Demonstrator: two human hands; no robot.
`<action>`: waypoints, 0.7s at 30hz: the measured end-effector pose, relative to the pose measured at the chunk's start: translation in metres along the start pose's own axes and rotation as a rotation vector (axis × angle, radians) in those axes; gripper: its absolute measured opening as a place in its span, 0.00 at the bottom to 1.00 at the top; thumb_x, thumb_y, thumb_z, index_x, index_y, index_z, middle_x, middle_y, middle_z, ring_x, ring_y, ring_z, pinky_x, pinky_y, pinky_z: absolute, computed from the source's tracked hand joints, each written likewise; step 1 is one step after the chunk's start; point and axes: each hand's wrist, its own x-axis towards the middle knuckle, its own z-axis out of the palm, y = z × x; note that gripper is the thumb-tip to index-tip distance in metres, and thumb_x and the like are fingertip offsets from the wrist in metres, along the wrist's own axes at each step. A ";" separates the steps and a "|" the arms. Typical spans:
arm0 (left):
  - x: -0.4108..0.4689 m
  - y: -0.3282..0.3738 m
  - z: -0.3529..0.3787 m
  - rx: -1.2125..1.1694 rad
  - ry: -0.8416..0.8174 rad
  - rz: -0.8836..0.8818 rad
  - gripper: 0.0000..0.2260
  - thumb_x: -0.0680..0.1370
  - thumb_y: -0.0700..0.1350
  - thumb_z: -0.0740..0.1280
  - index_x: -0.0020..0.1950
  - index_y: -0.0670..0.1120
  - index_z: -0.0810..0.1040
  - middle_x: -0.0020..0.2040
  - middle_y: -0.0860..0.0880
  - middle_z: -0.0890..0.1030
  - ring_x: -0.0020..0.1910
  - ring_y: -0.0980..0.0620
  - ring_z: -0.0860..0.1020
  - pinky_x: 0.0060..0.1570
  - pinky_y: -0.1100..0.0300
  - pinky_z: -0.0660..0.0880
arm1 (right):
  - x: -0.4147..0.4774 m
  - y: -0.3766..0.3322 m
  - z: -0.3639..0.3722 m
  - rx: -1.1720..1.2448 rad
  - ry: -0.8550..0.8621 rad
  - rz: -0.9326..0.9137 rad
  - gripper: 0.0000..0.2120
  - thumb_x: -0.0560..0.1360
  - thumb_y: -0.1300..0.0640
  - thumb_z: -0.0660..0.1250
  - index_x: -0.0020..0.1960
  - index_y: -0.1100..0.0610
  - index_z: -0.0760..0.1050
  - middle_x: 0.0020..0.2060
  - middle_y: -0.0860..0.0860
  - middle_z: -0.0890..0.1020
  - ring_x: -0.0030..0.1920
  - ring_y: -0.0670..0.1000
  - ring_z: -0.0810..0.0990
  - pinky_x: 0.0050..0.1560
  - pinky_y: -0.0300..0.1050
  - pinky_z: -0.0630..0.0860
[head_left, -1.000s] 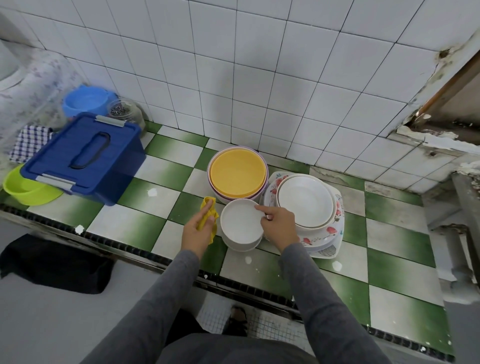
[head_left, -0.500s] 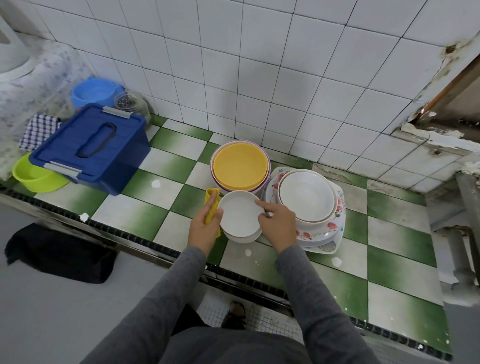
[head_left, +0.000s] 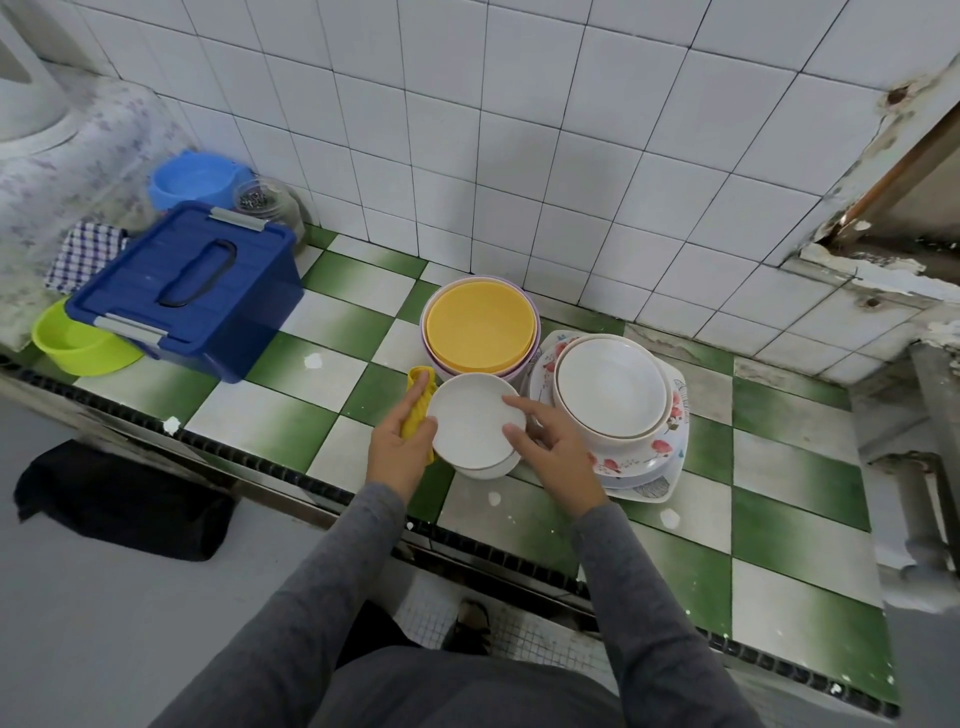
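The glossy green-and-white tile counter (head_left: 311, 421) carries a lidded blue plastic box (head_left: 192, 291) at the left. Smooth round white bowls (head_left: 613, 389) on flower-printed plates (head_left: 660, 452) crowd the right, and a yellow dish stack (head_left: 480, 327) sits just behind. Between them the small white bowl (head_left: 470, 421) tilts over another bowl. The right hand (head_left: 561, 457) pinches its rim, and the left hand (head_left: 397, 452) curls round a crumpled yellow cloth (head_left: 418, 402) against the opposite edge.

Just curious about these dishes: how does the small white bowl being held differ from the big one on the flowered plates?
The small white bowl is narrower than the big white bowl. The small one is tilted, gripped by the right hand, the left hand holding a yellow cloth beside it; the big one sits level, untouched, on flowered plates. Both are white and empty.
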 end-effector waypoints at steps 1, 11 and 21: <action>0.000 0.002 0.000 -0.004 -0.006 0.001 0.24 0.81 0.35 0.63 0.73 0.57 0.71 0.66 0.51 0.69 0.54 0.53 0.72 0.46 0.64 0.77 | -0.002 0.002 0.000 0.091 -0.052 0.026 0.16 0.79 0.56 0.69 0.66 0.46 0.76 0.66 0.43 0.73 0.63 0.44 0.74 0.62 0.43 0.78; -0.001 0.009 0.006 -0.018 -0.101 0.021 0.24 0.81 0.35 0.63 0.68 0.62 0.71 0.67 0.50 0.71 0.53 0.56 0.73 0.43 0.67 0.79 | -0.009 0.014 0.009 0.464 -0.057 0.118 0.21 0.79 0.64 0.67 0.61 0.38 0.76 0.71 0.52 0.68 0.67 0.60 0.71 0.50 0.49 0.82; 0.006 0.005 0.001 0.080 -0.101 0.017 0.23 0.81 0.37 0.64 0.71 0.59 0.72 0.71 0.52 0.71 0.66 0.51 0.70 0.68 0.54 0.69 | -0.015 0.024 -0.010 0.334 0.092 0.145 0.19 0.78 0.63 0.69 0.62 0.43 0.77 0.67 0.49 0.72 0.65 0.57 0.74 0.53 0.59 0.83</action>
